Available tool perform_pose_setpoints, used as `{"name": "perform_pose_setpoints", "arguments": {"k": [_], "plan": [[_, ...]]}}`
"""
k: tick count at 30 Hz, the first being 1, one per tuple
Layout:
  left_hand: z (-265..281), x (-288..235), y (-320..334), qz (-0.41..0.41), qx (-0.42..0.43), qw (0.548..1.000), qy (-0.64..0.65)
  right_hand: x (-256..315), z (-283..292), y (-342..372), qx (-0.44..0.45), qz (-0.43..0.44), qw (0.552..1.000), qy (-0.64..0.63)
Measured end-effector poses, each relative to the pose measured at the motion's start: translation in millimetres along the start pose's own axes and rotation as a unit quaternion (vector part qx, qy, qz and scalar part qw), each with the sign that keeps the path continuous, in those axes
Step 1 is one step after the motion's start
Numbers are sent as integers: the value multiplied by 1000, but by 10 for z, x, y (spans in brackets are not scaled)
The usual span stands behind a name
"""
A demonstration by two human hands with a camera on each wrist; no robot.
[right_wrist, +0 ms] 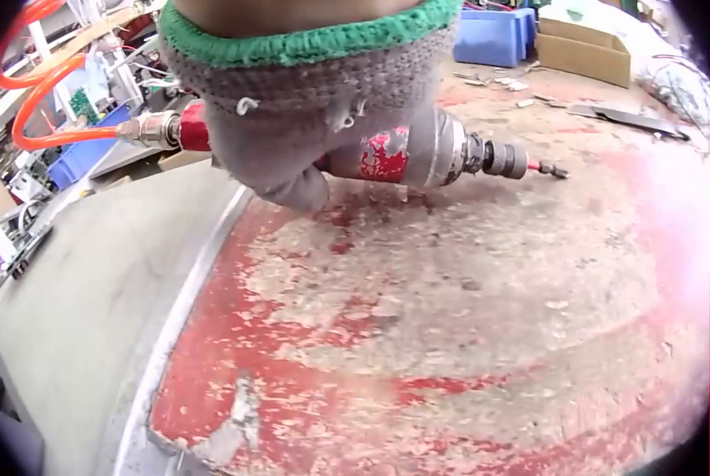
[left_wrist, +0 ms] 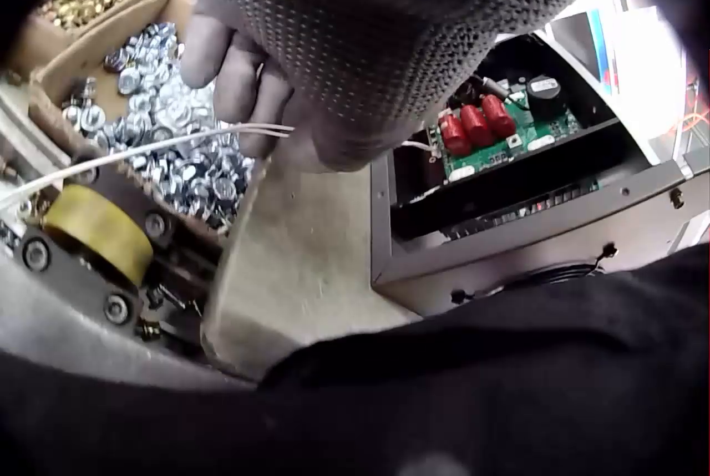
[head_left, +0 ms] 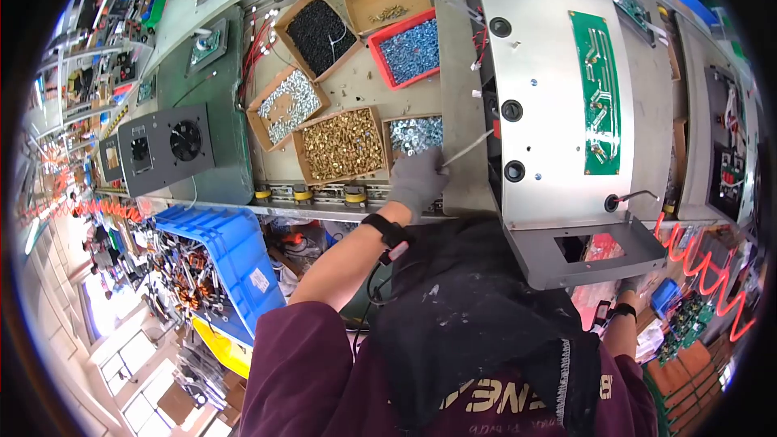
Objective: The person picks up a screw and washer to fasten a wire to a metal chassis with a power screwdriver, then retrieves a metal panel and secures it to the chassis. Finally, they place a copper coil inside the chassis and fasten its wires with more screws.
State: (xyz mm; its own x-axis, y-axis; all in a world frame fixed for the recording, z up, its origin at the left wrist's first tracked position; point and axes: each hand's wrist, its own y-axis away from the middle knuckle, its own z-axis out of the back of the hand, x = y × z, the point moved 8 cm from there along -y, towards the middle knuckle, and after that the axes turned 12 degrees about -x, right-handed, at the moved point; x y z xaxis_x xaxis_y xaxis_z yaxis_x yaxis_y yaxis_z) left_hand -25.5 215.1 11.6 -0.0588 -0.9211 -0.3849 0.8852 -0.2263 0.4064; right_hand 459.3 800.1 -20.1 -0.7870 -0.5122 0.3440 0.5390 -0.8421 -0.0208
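My gloved left hand [head_left: 418,182] is at the near edge of a cardboard box of silver screws [head_left: 416,134]. In the left wrist view, its fingers are curled beside the silver screws [left_wrist: 183,127], and a thin white wire [left_wrist: 133,151] runs through the hand [left_wrist: 366,43], gripped near the thumb. The wire continues to an open metal housing [left_wrist: 521,221] with a green board. My right hand [right_wrist: 322,110], also gloved, grips an air screwdriver [right_wrist: 416,154] lying low over a worn red surface [right_wrist: 388,310]; its bit points right. The right fingertips are partly hidden.
Boxes of brass screws [head_left: 340,146], black screws [head_left: 320,36] and a red bin of blue screws [head_left: 410,50] stand around. A metal panel with a green board [head_left: 596,93] lies at right. A blue crate [head_left: 235,267] is at lower left; a coiled red hose [right_wrist: 44,88] trails from the tool.
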Motion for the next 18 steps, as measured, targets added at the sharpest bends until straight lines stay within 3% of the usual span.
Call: {"name": "perform_pose_setpoints", "arguments": {"k": [1,2,3,4,5,6,7,8,10,11,12,14,15,18], "plan": [[96,76,29,70,32,993,94,502,-553,-350,-8,14,999,39],[277,78,34,64,34,993,90,459,-589,-305,-15,27,996,78],[411,-46,65,53,101,944,311,311,-558,-244,-23,40,992,118],[595,-205,100,41,165,840,515,209,-557,-173,-30,54,985,158],[771,-226,112,34,170,841,513,1186,-136,-39,-5,-134,985,109],[993,-325,144,-6,177,794,582,1089,-100,-41,-12,-139,984,109],[1175,-428,176,-44,182,739,647,1154,29,-121,-76,-38,990,109],[1235,-484,182,-48,187,737,648,1232,142,-127,-138,66,982,108],[1383,-571,159,-70,146,733,661,1957,523,-110,-147,23,988,-28],[1433,-623,159,-96,116,774,615,2132,667,-119,-174,-9,974,-144],[1446,-620,149,-99,120,771,618,2595,897,-118,-197,22,969,-151],[1471,-638,145,-154,111,816,546,3542,1375,-29,-239,49,959,-141],[1665,-712,169,-222,31,832,508,3902,1548,5,-246,81,949,-180],[1796,-765,196,-236,12,800,552,5027,1880,88,-242,213,918,-231]]}}
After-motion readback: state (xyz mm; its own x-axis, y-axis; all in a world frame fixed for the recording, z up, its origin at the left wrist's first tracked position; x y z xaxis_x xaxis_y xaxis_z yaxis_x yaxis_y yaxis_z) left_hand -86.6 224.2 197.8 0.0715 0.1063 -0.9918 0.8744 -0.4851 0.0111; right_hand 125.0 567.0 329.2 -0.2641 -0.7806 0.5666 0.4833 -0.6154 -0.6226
